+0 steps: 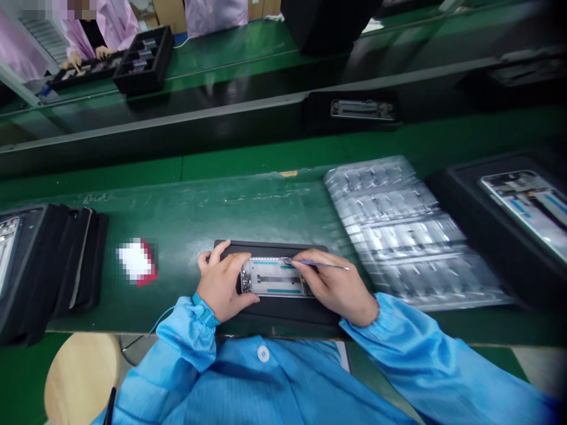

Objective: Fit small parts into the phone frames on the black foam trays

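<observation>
A phone frame [272, 277] with its inner parts showing lies in a black holder tray [270, 310] on the green bench. My left hand [221, 283] rests on the frame's left end, fingers curled over its edge and holding it steady. My right hand [339, 286] pinches thin metal tweezers [316, 263], whose tip touches the upper right part of the frame. Both sleeves are light blue.
A clear plastic blister tray [407, 230] of small parts lies to the right. Black trays holding phone frames sit at far right [509, 230] and far left [39, 265]. A conveyor [221, 118] runs behind. Another person's hands [88, 56] work at black trays at the back left. A round stool [80, 372] stands below.
</observation>
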A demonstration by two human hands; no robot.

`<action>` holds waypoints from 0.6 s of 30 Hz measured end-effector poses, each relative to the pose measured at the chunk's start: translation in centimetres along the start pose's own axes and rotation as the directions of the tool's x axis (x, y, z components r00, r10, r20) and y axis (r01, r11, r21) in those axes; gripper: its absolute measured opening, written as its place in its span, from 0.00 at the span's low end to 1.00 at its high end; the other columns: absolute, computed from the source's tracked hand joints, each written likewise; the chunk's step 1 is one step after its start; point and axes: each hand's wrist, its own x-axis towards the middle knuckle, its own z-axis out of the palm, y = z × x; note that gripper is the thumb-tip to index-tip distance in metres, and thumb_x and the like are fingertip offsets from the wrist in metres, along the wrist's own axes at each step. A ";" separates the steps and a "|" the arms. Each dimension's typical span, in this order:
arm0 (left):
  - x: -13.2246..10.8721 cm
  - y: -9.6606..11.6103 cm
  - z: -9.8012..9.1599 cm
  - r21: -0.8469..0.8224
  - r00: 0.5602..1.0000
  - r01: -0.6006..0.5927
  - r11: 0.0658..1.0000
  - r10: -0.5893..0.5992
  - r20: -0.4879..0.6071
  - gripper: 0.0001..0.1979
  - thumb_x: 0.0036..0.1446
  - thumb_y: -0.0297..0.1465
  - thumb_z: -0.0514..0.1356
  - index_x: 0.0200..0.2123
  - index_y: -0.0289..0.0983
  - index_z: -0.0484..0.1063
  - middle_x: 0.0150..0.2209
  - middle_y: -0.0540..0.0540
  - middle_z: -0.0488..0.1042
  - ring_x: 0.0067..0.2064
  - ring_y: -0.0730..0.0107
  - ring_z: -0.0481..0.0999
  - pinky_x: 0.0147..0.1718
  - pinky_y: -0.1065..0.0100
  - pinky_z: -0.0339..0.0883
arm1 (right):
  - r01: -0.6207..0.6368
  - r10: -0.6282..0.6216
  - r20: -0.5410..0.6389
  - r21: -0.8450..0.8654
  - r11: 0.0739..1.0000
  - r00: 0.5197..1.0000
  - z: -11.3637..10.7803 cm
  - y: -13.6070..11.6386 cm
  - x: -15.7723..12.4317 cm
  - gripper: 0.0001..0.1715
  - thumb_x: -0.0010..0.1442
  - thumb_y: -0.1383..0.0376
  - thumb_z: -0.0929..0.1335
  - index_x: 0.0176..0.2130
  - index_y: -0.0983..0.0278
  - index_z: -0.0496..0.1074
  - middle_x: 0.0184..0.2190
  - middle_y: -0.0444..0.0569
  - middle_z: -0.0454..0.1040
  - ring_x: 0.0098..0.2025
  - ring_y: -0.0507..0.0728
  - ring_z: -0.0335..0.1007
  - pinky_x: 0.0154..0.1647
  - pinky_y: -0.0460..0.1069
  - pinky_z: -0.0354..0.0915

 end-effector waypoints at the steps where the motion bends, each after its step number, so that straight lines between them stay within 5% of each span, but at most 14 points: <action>1: 0.0 0.0 0.0 0.000 1.000 0.002 1.000 -0.002 0.003 0.43 0.40 0.42 0.75 0.59 0.43 0.64 0.56 0.40 0.75 0.68 0.38 0.53 0.58 0.39 0.45 | -0.001 0.001 -0.007 -0.001 1.000 1.000 0.1 -0.1 0.1 0.07 0.67 0.64 0.65 0.38 0.61 0.73 0.36 0.49 0.80 0.38 0.59 0.78 0.42 0.53 0.73; 5: -0.2 -0.2 0.2 -0.011 1.000 -0.005 1.000 0.005 -0.027 0.43 0.39 0.42 0.75 0.59 0.43 0.64 0.57 0.39 0.73 0.68 0.36 0.54 0.59 0.37 0.47 | -0.042 0.042 -0.019 0.047 0.998 0.999 -1.1 -0.2 0.1 0.06 0.66 0.64 0.66 0.37 0.60 0.72 0.34 0.49 0.78 0.37 0.58 0.77 0.40 0.53 0.72; 10: -2.4 -1.7 1.1 -0.163 0.931 0.134 0.977 -0.181 -0.318 0.28 0.55 0.37 0.66 0.57 0.40 0.64 0.61 0.37 0.64 0.65 0.47 0.61 0.62 0.43 0.56 | -0.170 0.146 -0.244 -0.082 0.982 0.959 -4.7 0.7 -3.1 0.08 0.65 0.64 0.64 0.42 0.59 0.73 0.45 0.53 0.77 0.48 0.64 0.75 0.53 0.61 0.70; 14: -4.4 -2.3 2.0 -0.315 0.912 0.146 0.938 -0.251 -0.325 0.20 0.60 0.30 0.58 0.56 0.39 0.63 0.60 0.38 0.66 0.64 0.53 0.64 0.63 0.45 0.59 | -0.303 0.294 -0.075 -0.263 0.916 0.953 -4.1 0.8 -7.3 0.19 0.65 0.55 0.63 0.49 0.63 0.72 0.49 0.59 0.74 0.52 0.68 0.73 0.56 0.64 0.69; 18: -4.8 -1.4 2.2 -0.419 0.897 0.171 0.892 -0.317 -0.307 0.19 0.57 0.24 0.58 0.53 0.40 0.66 0.63 0.39 0.64 0.66 0.53 0.63 0.64 0.45 0.57 | -0.423 0.429 -0.003 -0.176 0.889 0.903 -1.5 0.4 -9.6 0.24 0.60 0.47 0.66 0.47 0.59 0.74 0.51 0.59 0.74 0.47 0.70 0.76 0.49 0.63 0.74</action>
